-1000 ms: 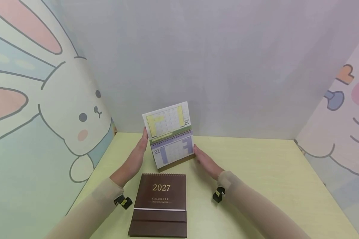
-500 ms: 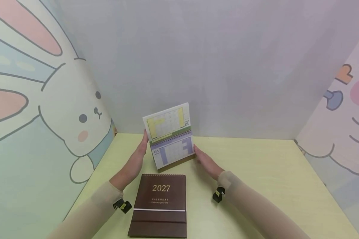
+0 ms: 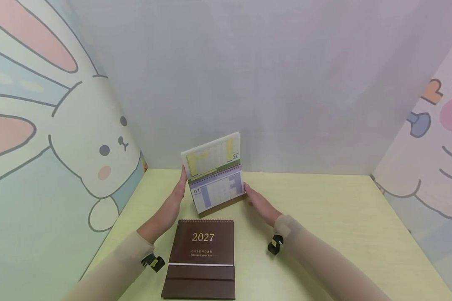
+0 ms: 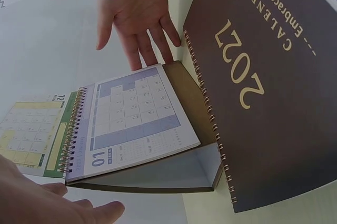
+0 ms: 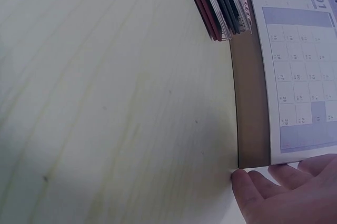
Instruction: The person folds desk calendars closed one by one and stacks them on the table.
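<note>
A spiral desk calendar [image 3: 219, 191] stands propped on its brown base at the table's middle, turned slightly askew. Its lower page is purple and marked 01; a page with a yellow grid, marked 12, leans back above the coil. My left hand [image 3: 168, 210] lies along the calendar's left side, fingers extended. At the lower right edge, my right hand [image 3: 260, 204] touches it with straight fingertips, seen also in the right wrist view, where the right hand [image 5: 295, 195] meets the base corner. A second calendar [image 3: 203, 251], brown with gold 2027 lettering, lies nearer me.
The pale wooden table [image 3: 324, 217] stretches off to the right. A plain light backdrop [image 3: 286, 83] rises behind it, with a rabbit drawing [image 3: 83, 133] on the left side wall and another cartoon figure on the right.
The yellow-grid page has tipped further back over the coil. My left hand has shifted slightly down, while my right hand and the brown calendar stay in place.
</note>
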A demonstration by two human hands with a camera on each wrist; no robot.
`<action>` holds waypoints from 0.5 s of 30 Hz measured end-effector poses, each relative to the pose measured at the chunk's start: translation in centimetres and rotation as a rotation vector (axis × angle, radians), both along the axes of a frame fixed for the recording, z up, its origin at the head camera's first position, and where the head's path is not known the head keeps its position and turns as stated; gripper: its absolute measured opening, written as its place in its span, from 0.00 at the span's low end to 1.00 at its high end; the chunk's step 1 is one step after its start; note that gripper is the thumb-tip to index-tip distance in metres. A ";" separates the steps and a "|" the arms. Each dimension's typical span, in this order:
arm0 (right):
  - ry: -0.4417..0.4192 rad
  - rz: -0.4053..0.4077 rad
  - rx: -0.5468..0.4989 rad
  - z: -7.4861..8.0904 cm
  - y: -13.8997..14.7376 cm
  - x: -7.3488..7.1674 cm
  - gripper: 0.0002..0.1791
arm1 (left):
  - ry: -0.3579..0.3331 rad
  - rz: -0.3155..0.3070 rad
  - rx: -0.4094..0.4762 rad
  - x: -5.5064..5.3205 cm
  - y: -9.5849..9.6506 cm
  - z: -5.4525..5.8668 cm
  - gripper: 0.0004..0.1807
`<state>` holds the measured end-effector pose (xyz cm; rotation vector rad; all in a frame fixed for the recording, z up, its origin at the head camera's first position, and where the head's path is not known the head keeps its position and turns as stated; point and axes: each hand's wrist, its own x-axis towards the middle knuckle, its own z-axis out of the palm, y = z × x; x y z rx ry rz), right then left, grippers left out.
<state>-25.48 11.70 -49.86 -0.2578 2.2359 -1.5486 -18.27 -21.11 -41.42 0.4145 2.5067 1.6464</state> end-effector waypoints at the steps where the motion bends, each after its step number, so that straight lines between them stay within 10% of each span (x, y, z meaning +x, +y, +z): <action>1: -0.001 0.000 0.001 0.0 0.0 0.0 0.49 | -0.002 0.000 0.000 0.0 0.0 0.0 0.39; 15: -0.011 0.003 -0.011 0.5 0.0 0.2 0.56 | -0.043 -0.003 -0.006 0.6 0.2 -0.6 0.39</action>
